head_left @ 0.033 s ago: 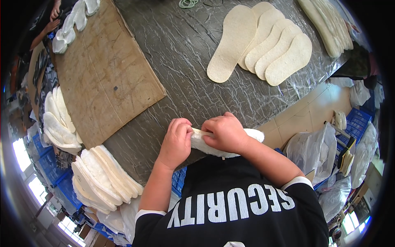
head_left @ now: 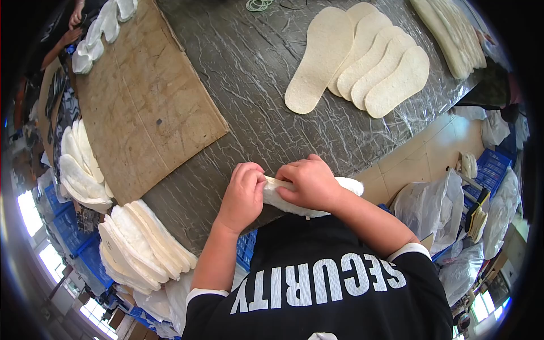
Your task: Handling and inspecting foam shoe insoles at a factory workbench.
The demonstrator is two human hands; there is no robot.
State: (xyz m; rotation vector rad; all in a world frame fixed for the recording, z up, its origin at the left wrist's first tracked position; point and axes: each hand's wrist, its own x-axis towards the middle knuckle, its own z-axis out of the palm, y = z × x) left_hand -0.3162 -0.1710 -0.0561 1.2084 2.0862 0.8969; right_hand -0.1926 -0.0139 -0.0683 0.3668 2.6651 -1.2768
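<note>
1. Spreading widest, the grey wrinkled surface (head_left: 255, 85) carries everything.
2. Brown cardboard sheet (head_left: 144, 107) lies at its left.
3. Five beige insoles (head_left: 362, 62) fan out at the far right.
4. White insole stacks (head_left: 141, 243) overhang the near-left edge.
5. White insole bundle (head_left: 300, 198) sits at the near edge, left hand (head_left: 243, 195) and right hand (head_left: 309, 181) both clamped on it.

Between the cardboard sheet (head_left: 144, 107) and the fanned row of beige insoles (head_left: 362, 68) the dark wrinkled tabletop (head_left: 255, 96) lies open, a broad lane straight ahead of both hands. White insole stacks (head_left: 144, 241) crowd the near left edge. Far right, another pile (head_left: 447, 34), possibly insoles, blocks that corner.
</note>
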